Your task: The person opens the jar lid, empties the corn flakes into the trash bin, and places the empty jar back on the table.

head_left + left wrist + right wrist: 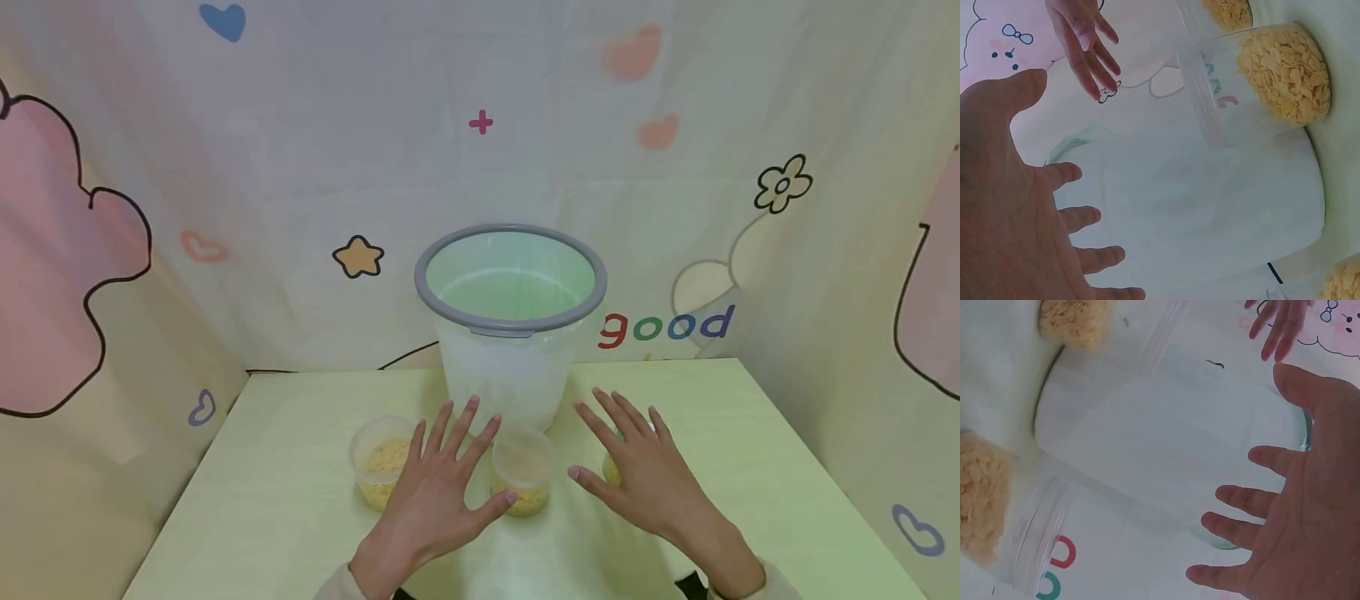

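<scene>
Starting at far left with a patterned cloth [285,167], showing a pink shape [60,267]. Coming next to the pale worktop [240,500] and the clear left container [378,429], standing upright and holding yellowish flakes [390,457]; hiding part of it behind the left grip [438,500] in the head view. Spreading that bare hand wide, with 5 digits well apart and palm toward the white bucket [502,367]; gripping nothing. Finding that bucket at the centre, standing upright toward the back of the worktop, with a grey rim [510,323] uppermost. Seeing just in front of it the middle container [525,483], also clear and holding flakes, overlapped by the left thumb in the head view but apart from it in the left wrist view. Showing next the right grip [652,475], another bare hand with 5 digits spread wide, touching nothing and holding nothing. Hiding most of the right container [1035,528] behind it in the head view; showing that container of flakes more fully in the right wrist view. Ending at right with a flower [782,185] printed on the cloth.
</scene>
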Demonstrator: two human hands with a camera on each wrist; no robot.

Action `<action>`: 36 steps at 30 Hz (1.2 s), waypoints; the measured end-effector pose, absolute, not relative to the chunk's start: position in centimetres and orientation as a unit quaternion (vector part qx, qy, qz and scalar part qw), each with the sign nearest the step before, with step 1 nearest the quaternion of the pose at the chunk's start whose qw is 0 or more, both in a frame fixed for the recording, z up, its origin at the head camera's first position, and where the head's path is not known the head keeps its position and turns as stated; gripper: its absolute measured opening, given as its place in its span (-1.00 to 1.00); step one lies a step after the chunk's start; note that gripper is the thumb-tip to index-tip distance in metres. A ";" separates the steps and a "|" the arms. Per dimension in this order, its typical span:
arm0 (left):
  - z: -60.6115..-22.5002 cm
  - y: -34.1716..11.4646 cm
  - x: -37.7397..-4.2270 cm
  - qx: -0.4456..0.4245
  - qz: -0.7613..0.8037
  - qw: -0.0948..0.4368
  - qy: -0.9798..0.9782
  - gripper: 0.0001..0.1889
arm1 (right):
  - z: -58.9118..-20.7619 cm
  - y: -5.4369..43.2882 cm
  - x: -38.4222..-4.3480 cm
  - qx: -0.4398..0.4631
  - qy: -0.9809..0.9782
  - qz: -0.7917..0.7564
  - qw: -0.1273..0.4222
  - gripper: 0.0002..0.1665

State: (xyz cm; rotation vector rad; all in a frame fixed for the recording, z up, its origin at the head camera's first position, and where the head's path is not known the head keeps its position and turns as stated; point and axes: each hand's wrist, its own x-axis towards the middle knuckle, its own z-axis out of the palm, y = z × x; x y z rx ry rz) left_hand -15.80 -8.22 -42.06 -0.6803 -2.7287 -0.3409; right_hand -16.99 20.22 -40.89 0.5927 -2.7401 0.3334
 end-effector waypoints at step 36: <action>-42.6 -5.9 -15.8 -0.268 -0.155 0.147 -0.939 -0.19 | -44.1 25.0 -20.9 0.120 -0.982 0.135 0.056 -0.15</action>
